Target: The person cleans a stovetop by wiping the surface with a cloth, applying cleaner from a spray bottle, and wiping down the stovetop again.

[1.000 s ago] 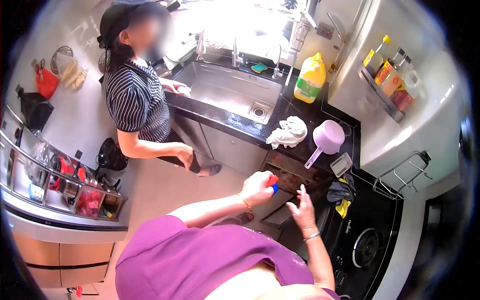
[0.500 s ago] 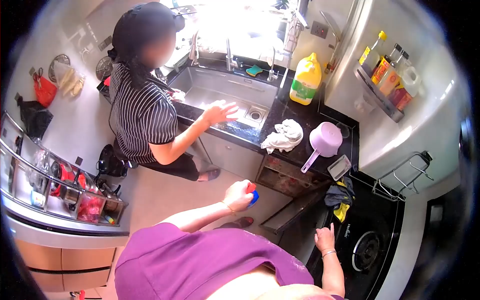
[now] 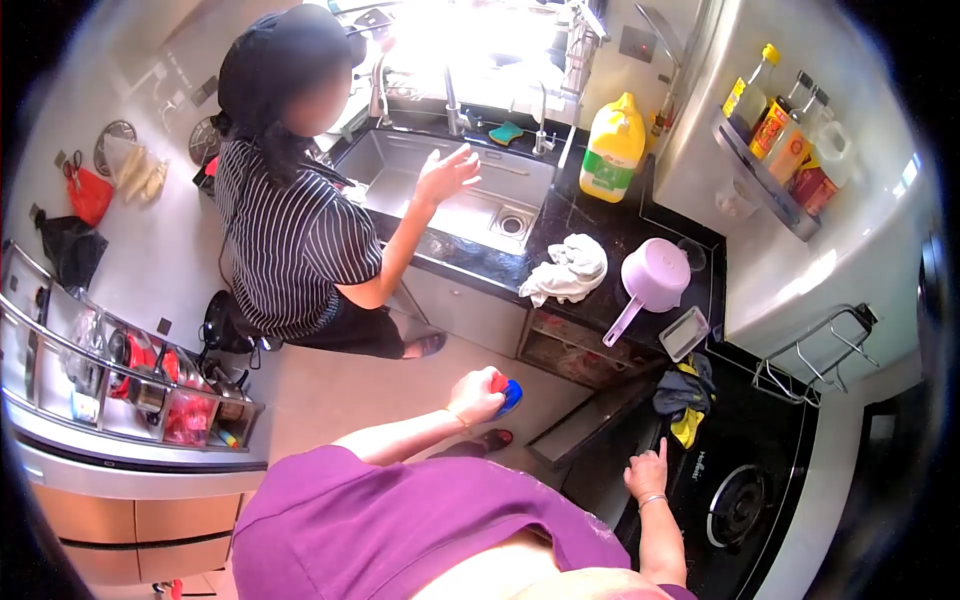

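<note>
My left hand (image 3: 477,396) is closed around a small red and blue object (image 3: 511,396), whose blue part sticks out to the right over the floor. My right hand (image 3: 647,472) is at the front edge of the black stove (image 3: 735,450), index finger stretched toward the dark grey and yellow cloth (image 3: 686,398), with the other fingers curled. I see nothing held in it. The cloth lies on the corner of the stove, just beyond the fingertip. Between my hands, a dark cabinet door (image 3: 600,425) hangs open under the counter.
A person in a striped shirt (image 3: 290,240) stands by the sink (image 3: 450,180), one hand raised over it. A white cloth (image 3: 566,270), pink ladle (image 3: 655,275), small tray (image 3: 685,333) and yellow jug (image 3: 613,148) are on the counter. A pot rack (image 3: 130,370) is at left.
My left hand has moved left and slightly down with the red and blue object. My right hand went from spread in the air to pointing at the stove edge. The other person turned and raised a hand.
</note>
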A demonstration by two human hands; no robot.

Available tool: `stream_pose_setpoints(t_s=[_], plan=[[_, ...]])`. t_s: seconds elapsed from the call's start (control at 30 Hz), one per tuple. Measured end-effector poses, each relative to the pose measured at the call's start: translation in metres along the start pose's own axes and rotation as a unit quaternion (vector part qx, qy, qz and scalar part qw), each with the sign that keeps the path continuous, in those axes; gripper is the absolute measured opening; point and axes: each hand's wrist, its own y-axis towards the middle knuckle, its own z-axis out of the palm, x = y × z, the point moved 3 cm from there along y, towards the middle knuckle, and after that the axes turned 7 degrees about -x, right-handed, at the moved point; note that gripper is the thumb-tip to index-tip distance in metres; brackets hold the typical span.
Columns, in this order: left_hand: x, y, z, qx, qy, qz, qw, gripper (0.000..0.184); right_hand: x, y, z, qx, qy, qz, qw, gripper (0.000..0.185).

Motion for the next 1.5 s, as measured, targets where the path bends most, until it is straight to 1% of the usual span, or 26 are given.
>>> stream_pose_setpoints(t_s=[0.13,0.17,0.33,0.5,0.7,0.87,0.93,1.03,1.3,1.43,1.47,1.5], plan=[[-0.001,0.005,0.006,0.02,-0.024,-0.016,0.999,0.026,-0.002,-0.002,0.01,-0.029,-0.001,0.002,1.0,0.011],[-0.002,0.005,0.008,0.015,-0.006,-0.011,1.0,0.026,-0.003,-0.003,0.009,-0.043,0.003,-0.003,0.999,0.01],[-0.003,0.011,0.019,0.019,0.016,0.004,1.0,0.026,-0.002,-0.001,0.004,-0.017,0.03,0.013,0.999,0.01],[0.002,0.017,0.032,0.023,0.018,-0.001,1.0,0.025,-0.004,-0.001,0.016,-0.033,0.009,0.014,0.999,0.007],[0.001,0.021,0.039,0.033,0.011,-0.011,0.999,0.024,-0.002,0.0,0.011,-0.029,-0.008,0.017,0.999,0.007],[0.004,0.025,0.048,0.041,0.011,0.003,0.999,0.025,-0.003,0.0,0.01,-0.043,0.013,0.021,0.999,0.007],[0.001,0.025,0.049,0.056,0.024,-0.004,0.998,0.023,-0.002,0.0,0.009,-0.045,0.021,0.022,0.999,0.006],[0.007,0.028,0.056,0.053,0.024,0.006,0.998,0.022,-0.003,0.0,0.008,-0.042,0.026,0.026,0.998,0.006],[0.015,0.034,0.068,0.067,0.031,-0.015,0.997,0.021,-0.002,0.001,0.004,-0.037,0.033,0.032,0.998,0.004],[0.023,0.04,0.08,0.073,0.023,-0.009,0.997,0.018,-0.001,0.003,-0.003,-0.051,0.043,0.029,0.997,0.009],[0.02,0.041,0.079,0.058,0.058,-0.008,0.997,0.016,-0.002,0.003,-0.005,-0.053,0.052,0.031,0.997,0.01],[0.035,0.048,0.092,0.058,0.053,0.007,0.997,0.015,-0.003,0.005,0.0,-0.056,0.04,0.026,0.997,0.011]])
